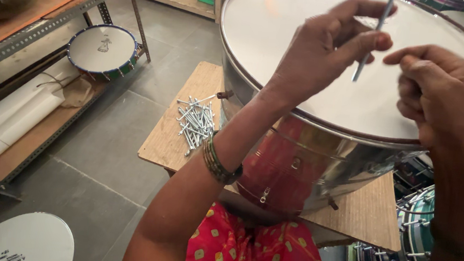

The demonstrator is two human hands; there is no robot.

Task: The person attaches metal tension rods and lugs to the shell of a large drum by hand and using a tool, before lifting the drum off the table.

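A large shiny metal drum (319, 160) with a white drumhead (285, 29) rests tilted on a low wooden board (175, 137) in front of me. My left hand (320, 51) is raised over the drumhead and pinches a thin metal rod (373, 39) between thumb and fingers. My right hand (436, 92) hovers just to the right of the rod with its fingers curled, its fingertips close to the rod; it holds nothing that I can see. Bangles (218, 163) circle my left wrist.
A pile of metal bolts (196, 122) lies on the board left of the drum. A small blue-rimmed drum (103, 51) leans under a metal shelf rack (40, 24). White rolls (9, 122) lie on the lower shelf. Stacked drums (412, 241) stand at the right; a white drumhead (21, 241) lies bottom left.
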